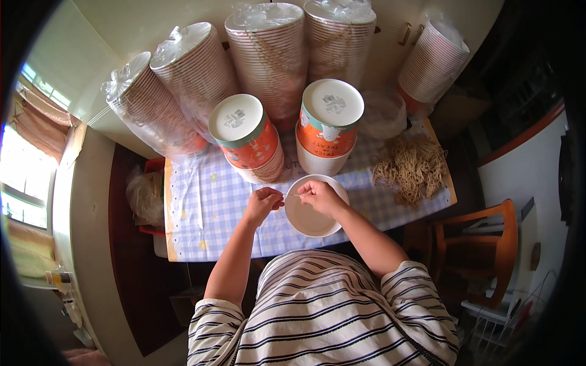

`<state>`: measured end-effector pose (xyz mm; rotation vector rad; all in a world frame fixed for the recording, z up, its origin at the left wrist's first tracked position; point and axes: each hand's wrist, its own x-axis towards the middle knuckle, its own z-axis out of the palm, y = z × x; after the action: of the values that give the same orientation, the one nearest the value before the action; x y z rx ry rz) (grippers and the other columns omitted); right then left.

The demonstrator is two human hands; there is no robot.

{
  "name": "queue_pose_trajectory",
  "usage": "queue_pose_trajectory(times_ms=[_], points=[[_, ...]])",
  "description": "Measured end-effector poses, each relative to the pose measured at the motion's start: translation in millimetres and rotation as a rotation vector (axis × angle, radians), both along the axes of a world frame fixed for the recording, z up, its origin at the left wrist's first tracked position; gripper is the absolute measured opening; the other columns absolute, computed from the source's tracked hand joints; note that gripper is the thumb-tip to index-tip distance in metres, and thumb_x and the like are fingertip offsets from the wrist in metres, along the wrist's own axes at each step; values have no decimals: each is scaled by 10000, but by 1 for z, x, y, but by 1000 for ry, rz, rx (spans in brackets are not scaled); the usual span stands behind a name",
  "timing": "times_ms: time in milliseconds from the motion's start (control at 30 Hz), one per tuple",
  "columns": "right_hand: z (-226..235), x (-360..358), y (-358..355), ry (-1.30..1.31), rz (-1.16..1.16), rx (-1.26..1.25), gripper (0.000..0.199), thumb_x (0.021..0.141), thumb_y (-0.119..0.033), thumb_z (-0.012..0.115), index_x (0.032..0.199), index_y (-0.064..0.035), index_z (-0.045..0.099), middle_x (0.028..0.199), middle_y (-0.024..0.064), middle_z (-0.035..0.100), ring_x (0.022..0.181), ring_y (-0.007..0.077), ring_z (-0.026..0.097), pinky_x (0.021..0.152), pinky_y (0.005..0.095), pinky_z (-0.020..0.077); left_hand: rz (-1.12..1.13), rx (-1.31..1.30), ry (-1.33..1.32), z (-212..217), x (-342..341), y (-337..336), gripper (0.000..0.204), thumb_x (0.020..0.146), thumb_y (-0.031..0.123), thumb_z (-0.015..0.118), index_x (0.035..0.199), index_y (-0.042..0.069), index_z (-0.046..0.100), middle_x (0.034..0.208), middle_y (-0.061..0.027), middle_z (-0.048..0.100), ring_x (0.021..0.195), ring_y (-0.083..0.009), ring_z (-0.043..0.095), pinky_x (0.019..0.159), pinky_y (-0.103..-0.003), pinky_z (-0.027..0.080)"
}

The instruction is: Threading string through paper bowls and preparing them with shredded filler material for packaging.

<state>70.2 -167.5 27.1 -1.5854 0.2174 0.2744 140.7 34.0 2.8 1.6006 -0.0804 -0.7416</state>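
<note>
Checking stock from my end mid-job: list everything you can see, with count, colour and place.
Checked tablecloth: one, blue and white, centre.
Wrapped tub stacks: five, mostly white, far side.
Inverted tub stacks: two, orange, green and white, mid-cloth.
Open tub: one, white, near edge.
String pile: one, tan, cloth's right.
Cabinet: one, cream, behind.
Red container: one, left.
Chair: one, brown, right.
Window: one, bright, far left.
Striped shirt: one, white and dark, bottom.
Left hand: one, bare, open tub's left, pinching a pale strand.
Right hand: one, bare, over open tub, pinching likewise.
</note>
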Motion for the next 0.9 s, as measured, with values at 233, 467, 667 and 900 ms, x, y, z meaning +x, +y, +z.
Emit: queue_pose_trajectory(times_ms=[233, 467, 667, 900], points=[[29, -45, 22, 127, 174, 204, 150, 854, -131, 606, 931, -8, 644, 727, -17, 603, 547, 41, 501, 479, 200, 420, 146, -292, 431, 12, -22, 20, 72, 867, 65, 526, 902, 11, 558, 937, -156, 636, 866, -271, 640, 750, -347, 519], [35, -81, 47, -183, 282, -211, 245, 816, -143, 618, 964, 53, 621, 799, 172, 651, 739, 239, 655, 685, 347, 502, 114, -622, 586, -13, -65, 38, 175, 919, 197, 495, 866, 79, 613, 991, -155, 644, 930, -279, 622, 853, -399, 476], [29, -86, 35, -540, 180, -723, 192, 751, -112, 627, 898, 9, 605, 853, 165, 621, 819, 324, 605, 737, 420, 473, 118, -607, 569, -5, -88, 30, 138, 854, 54, 512, 830, 69, 648, 1084, -189, 625, 1038, -304, 593, 941, -423, 437], [-10, -91, 47, -241, 293, -284, 158, 810, -140, 594, 910, -48, 676, 822, 160, 655, 782, 324, 636, 712, 382, 498, 75, -689, 479, -11, -101, 14, 129, 852, 26, 511, 839, 34, 640, 1061, -192, 631, 1039, -284, 587, 920, -394, 455]])
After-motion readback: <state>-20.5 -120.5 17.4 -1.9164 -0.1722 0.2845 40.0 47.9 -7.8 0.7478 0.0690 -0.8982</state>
